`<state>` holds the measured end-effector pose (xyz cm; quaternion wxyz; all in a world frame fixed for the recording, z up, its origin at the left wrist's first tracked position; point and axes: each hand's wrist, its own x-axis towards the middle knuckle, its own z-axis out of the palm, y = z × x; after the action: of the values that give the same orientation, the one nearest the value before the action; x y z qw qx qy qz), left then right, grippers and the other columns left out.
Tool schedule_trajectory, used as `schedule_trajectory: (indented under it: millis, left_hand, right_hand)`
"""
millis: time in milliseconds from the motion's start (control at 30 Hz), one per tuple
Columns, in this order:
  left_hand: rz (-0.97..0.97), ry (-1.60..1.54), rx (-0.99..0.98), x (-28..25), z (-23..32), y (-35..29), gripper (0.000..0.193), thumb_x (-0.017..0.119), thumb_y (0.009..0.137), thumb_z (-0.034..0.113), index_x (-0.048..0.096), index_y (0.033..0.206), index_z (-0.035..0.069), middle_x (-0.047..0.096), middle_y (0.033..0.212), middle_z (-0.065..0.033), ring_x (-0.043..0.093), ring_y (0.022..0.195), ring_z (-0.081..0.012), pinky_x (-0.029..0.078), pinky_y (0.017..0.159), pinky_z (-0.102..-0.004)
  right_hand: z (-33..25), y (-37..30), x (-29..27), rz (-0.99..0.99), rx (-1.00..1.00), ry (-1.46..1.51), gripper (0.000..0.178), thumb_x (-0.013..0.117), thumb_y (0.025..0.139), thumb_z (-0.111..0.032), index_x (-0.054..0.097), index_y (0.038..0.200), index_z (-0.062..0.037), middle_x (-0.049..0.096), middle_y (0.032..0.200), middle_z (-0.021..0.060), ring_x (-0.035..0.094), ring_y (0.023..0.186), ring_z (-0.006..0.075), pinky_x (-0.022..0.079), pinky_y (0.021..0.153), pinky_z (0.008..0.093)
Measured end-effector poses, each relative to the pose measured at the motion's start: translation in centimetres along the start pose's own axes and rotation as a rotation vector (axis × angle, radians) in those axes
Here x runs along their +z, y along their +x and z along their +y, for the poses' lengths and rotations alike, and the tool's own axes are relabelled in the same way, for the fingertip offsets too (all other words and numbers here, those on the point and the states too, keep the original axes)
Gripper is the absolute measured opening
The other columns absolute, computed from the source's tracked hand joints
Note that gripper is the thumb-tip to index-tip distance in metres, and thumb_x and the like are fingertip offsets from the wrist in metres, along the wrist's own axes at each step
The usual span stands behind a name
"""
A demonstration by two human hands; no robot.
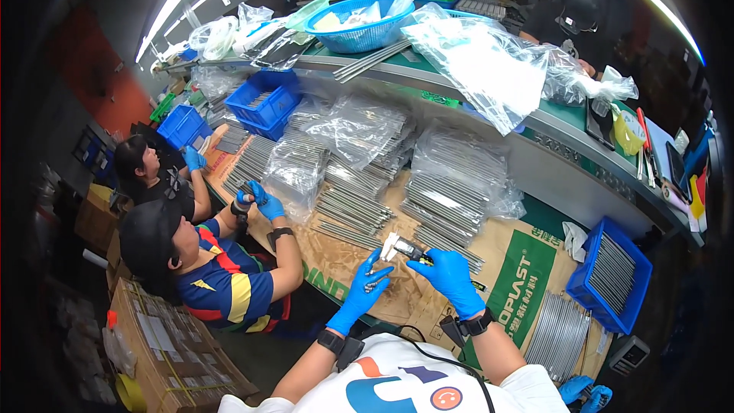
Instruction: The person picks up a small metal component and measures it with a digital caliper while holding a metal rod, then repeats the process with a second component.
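Note:
My right hand (451,275), in a blue glove, grips a digital caliper (410,249) with a dark display body. The caliper's jaws point left, toward my other hand. My left hand (363,294), also blue-gloved, has its fingers curled up beside the jaws. Whatever is pinched there, if anything, is too small to make out. Under and beyond both hands lie thin metal rods (352,210) in rows on a brown cardboard sheet (401,291). More rods (447,187), partly under clear plastic bags (459,149), lie just past the caliper.
At right are a blue bin (646,291) of rods and a loose rod row (560,333). A raised shelf (527,111) with a blue basket (363,34) and plastic bags runs across the back. Two gloved co-workers (229,279) (153,172) work at left; blue bins (264,99) stand beyond.

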<state>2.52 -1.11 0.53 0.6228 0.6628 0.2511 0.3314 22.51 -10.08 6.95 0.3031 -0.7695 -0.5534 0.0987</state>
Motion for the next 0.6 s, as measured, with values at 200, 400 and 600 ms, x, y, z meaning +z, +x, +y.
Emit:
schedule_trajectory:
  millis: [200,400,600]
  left_hand:
    - [-0.045,0.098,-0.046,-0.7,-4.5,1.2,0.049,0.062,0.084,0.002,0.039,0.127,0.001,0.053,0.118,-0.0085,0.056,0.1,-0.0145,0.045,0.085,-0.0262]
    - [0.067,-0.046,-0.079,-0.1,-3.6,2.1,0.037,0.065,0.082,0.006,0.045,0.113,0.002,0.055,0.103,-0.0062,0.055,0.093,-0.0122,0.046,0.081,-0.0263]
    - [0.066,0.07,-0.05,0.0,-2.8,1.7,0.038,0.067,0.081,0.008,0.046,0.112,0.003,0.055,0.102,-0.0065,0.055,0.092,-0.0124,0.047,0.079,-0.0263]
  right_hand:
    - [-2.2,0.2,0.3,-0.013,-0.007,0.013,0.046,0.065,0.076,-0.051,0.064,0.073,-0.0046,0.058,0.057,0.0142,0.059,0.052,0.0278,0.044,0.046,0.037]
    - [-1.0,-1.2,0.8,-0.071,0.072,0.086,0.048,0.065,0.075,-0.053,0.065,0.075,-0.0043,0.058,0.057,0.0145,0.059,0.051,0.0286,0.044,0.046,0.0368]
    - [-1.1,-2.1,1.2,-0.103,0.076,0.053,0.053,0.063,0.075,-0.057,0.065,0.075,-0.0041,0.058,0.057,0.0142,0.059,0.052,0.0284,0.044,0.046,0.0371]
